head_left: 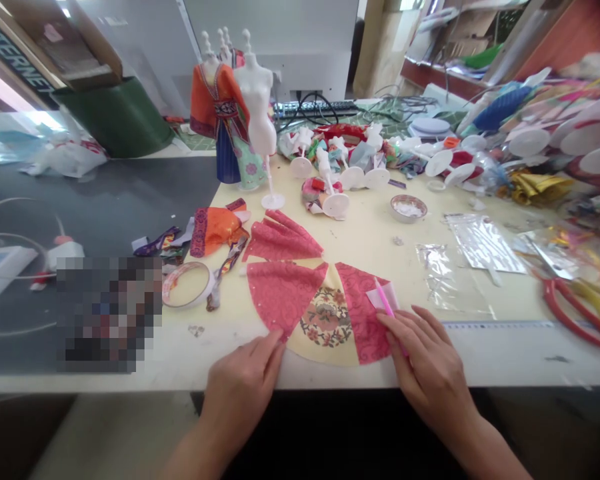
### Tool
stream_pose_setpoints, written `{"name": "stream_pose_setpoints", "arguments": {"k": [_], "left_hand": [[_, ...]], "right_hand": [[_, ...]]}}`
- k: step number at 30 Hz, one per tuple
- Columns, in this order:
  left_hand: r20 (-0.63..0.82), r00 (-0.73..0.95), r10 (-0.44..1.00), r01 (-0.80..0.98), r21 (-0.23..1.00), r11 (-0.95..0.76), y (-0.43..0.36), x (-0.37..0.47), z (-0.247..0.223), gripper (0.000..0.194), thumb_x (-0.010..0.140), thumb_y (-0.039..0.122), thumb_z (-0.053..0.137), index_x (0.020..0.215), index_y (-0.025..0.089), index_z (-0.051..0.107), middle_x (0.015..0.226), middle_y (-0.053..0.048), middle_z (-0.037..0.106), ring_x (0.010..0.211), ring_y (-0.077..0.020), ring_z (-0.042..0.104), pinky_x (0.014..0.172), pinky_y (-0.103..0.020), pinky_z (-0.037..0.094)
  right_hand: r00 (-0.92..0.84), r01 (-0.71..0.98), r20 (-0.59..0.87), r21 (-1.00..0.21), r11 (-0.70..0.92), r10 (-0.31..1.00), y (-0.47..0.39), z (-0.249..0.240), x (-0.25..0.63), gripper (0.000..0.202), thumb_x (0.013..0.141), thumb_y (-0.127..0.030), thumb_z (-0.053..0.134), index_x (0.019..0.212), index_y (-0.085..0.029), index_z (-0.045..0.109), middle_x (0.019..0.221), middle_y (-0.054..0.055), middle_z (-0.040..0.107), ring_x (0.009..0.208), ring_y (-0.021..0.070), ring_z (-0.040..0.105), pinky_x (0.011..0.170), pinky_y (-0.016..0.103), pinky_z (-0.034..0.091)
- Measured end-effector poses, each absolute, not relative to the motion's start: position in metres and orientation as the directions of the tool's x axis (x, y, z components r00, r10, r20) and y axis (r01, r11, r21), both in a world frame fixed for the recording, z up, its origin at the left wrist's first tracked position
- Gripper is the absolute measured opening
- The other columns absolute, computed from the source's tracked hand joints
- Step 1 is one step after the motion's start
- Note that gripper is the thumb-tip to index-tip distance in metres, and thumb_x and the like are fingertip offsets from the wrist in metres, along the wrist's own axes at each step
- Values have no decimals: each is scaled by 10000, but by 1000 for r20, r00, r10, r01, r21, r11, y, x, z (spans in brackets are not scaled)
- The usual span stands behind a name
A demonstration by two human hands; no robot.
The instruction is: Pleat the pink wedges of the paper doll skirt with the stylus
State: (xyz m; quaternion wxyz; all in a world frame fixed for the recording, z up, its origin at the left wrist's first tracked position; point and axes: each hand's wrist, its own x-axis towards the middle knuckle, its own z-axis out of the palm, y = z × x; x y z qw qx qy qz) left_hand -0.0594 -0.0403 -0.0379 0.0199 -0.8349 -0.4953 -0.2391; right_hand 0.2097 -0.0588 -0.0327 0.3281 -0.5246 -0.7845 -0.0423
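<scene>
A fan-shaped fabric piece (275, 293) with pink panels and a cream, flower-patterned middle lies flat near the table's front edge. My left hand (247, 377) has its fingers pressed together on the lower left rim of this piece. At the right panel, my right hand (427, 360) holds a pink pen (384, 297), tip pointing up and away. Beside the pen, a small pale paper piece (375, 298) rests on the fabric. Just behind lies a second, gathered pink fabric piece (283, 241).
Left are a tape roll (187, 284) and orange fabric (215, 230). Behind stand a white mannequin (260, 100) and a dressed one (223, 113). Right are a small bowl (409, 208), plastic bags (485, 243), a ruler (500, 325) and red-handled scissors (575, 317).
</scene>
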Motion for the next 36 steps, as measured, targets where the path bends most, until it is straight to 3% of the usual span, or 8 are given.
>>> {"name": "stream_pose_setpoints", "arguments": {"k": [6, 12, 15, 18, 23, 30, 34, 36], "left_hand": [[434, 384, 815, 855, 167, -492, -35, -62, -35, 271, 897, 275, 461, 1056, 133, 628, 873, -48, 732, 640, -162, 677, 563, -252, 471], [331, 418, 846, 902, -39, -430, -31, -65, -33, 288, 901, 252, 434, 1090, 167, 635, 795, -32, 731, 558, -164, 654, 450, -253, 393], [311, 418, 854, 907, -85, -413, -30, -68, -33, 288, 889, 259, 455, 1099, 171, 632, 774, -24, 727, 564, -180, 654, 446, -265, 388], [311, 381, 870, 919, -23, -394, -28, -71, -33, 285, 885, 285, 463, 1089, 186, 635, 850, -23, 732, 612, -185, 668, 492, -268, 421], [371, 320, 872, 896, 179, -406, -22, -72, -31, 267, 893, 301, 440, 1011, 192, 653, 919, -26, 730, 696, -165, 681, 603, -242, 468], [415, 238, 878, 871, 308, -382, -25, -64, -22, 181, 860, 295, 497, 797, 197, 636, 628, 24, 678, 504, -112, 607, 495, -205, 427], [412, 374, 831, 744, 401, -534, -38, -43, -23, 176, 859, 245, 507, 733, 188, 615, 597, 25, 644, 498, -102, 587, 502, -200, 437], [445, 458, 770, 649, 424, -631, -46, -30, -27, 146, 862, 199, 502, 789, 178, 626, 649, 6, 666, 543, -110, 609, 547, -207, 469]], "right_hand": [[-118, 883, 579, -311, 353, 807, -58, -29, 218, 274, 821, -116, 531, 1093, -145, 555, 939, 74, 645, 921, 198, 580, 958, 445, 403], [-130, 933, 555, -211, 291, 821, -44, -33, 212, 255, 817, -189, 551, 1068, -150, 529, 918, 74, 632, 908, 213, 557, 939, 436, 416], [-80, 949, 558, -210, 234, 826, -39, -34, 219, 198, 827, -174, 522, 1024, -159, 534, 880, 65, 624, 853, 206, 551, 926, 438, 420], [-19, 958, 571, -225, 179, 820, -42, -34, 229, 154, 830, -186, 521, 980, -162, 545, 847, 61, 617, 823, 205, 550, 912, 438, 428], [50, 947, 596, -283, 152, 801, -55, -34, 240, 143, 838, -212, 514, 967, -171, 560, 860, 58, 620, 853, 204, 566, 922, 423, 429], [265, 899, 648, -434, 60, 715, -71, -34, 248, 148, 823, -205, 561, 963, -186, 605, 860, 47, 634, 903, 219, 592, 906, 412, 449], [187, 807, 654, -528, 266, 733, -90, -32, 239, 178, 796, -80, 558, 935, -178, 613, 800, 30, 634, 880, 203, 608, 890, 425, 467], [112, 718, 644, -579, 386, 757, -102, -34, 236, 282, 794, -32, 524, 1034, -158, 603, 801, 34, 624, 812, 184, 607, 884, 470, 467]]}}
